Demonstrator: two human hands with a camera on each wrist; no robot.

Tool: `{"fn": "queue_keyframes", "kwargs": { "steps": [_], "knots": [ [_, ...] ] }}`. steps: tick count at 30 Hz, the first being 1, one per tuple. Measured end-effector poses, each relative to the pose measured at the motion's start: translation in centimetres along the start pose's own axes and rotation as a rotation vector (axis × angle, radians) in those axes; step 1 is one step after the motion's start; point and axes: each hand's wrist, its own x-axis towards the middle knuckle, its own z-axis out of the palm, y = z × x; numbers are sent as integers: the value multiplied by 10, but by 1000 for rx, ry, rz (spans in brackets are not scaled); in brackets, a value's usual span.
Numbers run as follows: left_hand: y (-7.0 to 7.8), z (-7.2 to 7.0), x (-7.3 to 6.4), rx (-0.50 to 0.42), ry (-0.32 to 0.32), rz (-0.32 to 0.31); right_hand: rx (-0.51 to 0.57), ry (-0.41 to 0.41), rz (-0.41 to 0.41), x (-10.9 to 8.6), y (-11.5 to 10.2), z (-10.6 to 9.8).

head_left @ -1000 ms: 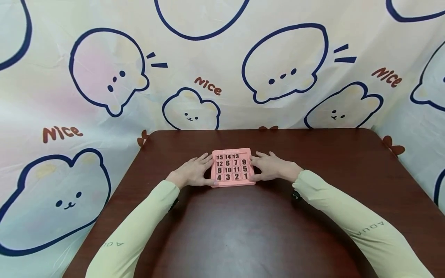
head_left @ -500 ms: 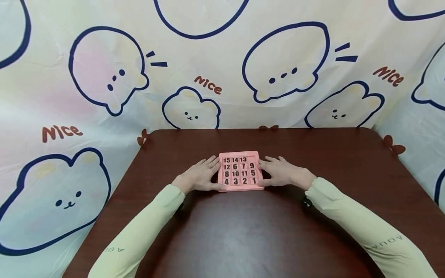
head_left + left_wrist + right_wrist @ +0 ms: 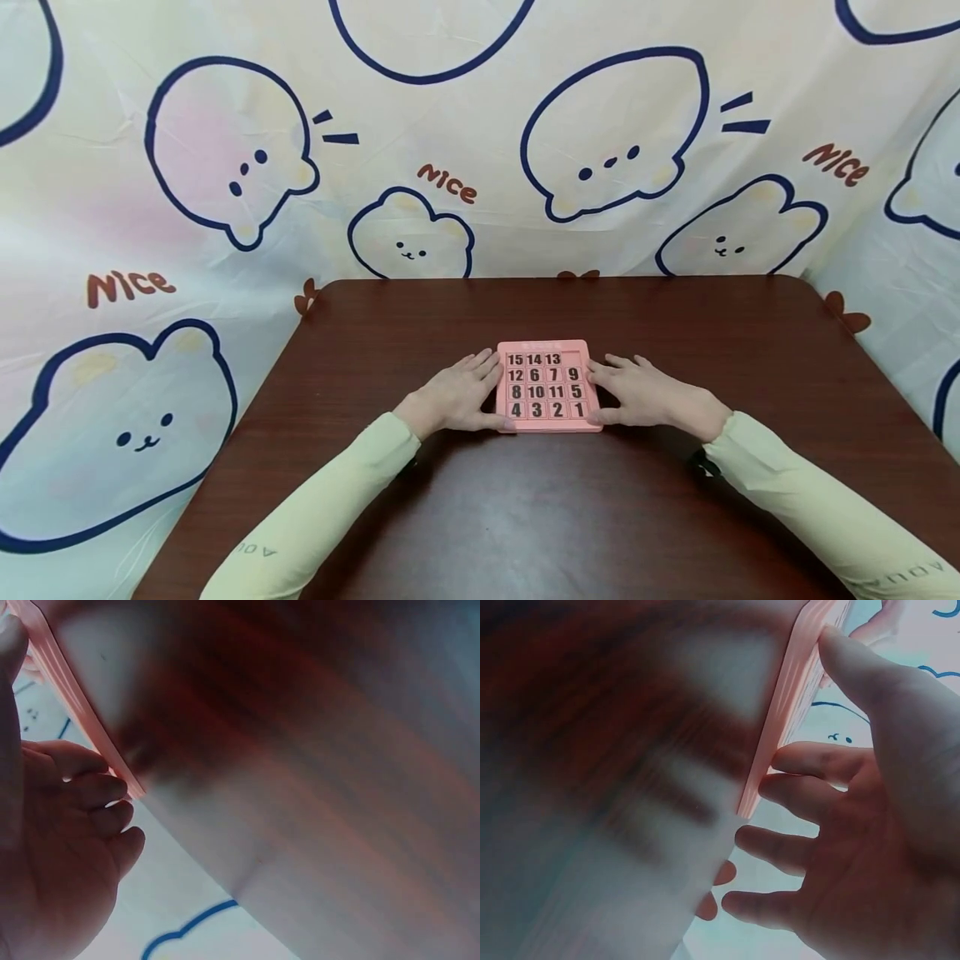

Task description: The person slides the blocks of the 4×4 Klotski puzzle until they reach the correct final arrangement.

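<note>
A pink number slide puzzle (image 3: 545,401) lies flat on the table in the head view. Its black numbered tiles run from 15, 14, 13 in the top row to 4, 3, 2, 1 at the bottom, with a gap at the top right. My left hand (image 3: 455,395) touches its left side, the thumb near the bottom left corner. On the opposite side, the extended fingers of my right hand (image 3: 647,393) rest against the right edge. Both wrist views show the puzzle's thin pink side (image 3: 784,712) with fingertips right at it.
A dark brown wooden table (image 3: 510,517) stretches around the puzzle. Behind it and along both sides hangs a pale curtain (image 3: 495,125) printed with cartoon bears and the word "Nice".
The puzzle has slid to the right and nearer to me, with both hands moving along at its sides. Its tiles keep the same order.
</note>
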Motion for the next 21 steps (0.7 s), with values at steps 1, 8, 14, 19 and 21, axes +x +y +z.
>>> {"fn": "queue_keyframes", "kwargs": {
  "steps": [1,8,14,19,21],
  "knots": [
    [3,0,0,8,-1,2,-3,-1,2,-3,0,0],
    [23,0,-3,67,-1,29,-13,6,8,-27,0,5],
    [40,-8,-5,113,-6,43,-26,52,-8,-46,0,11],
    [54,-11,-8,139,-17,49,-40,74,-21,-59,-1,13],
    [58,-12,-9,152,-12,48,-41,75,-13,-63,-1,13]
  ]
}}
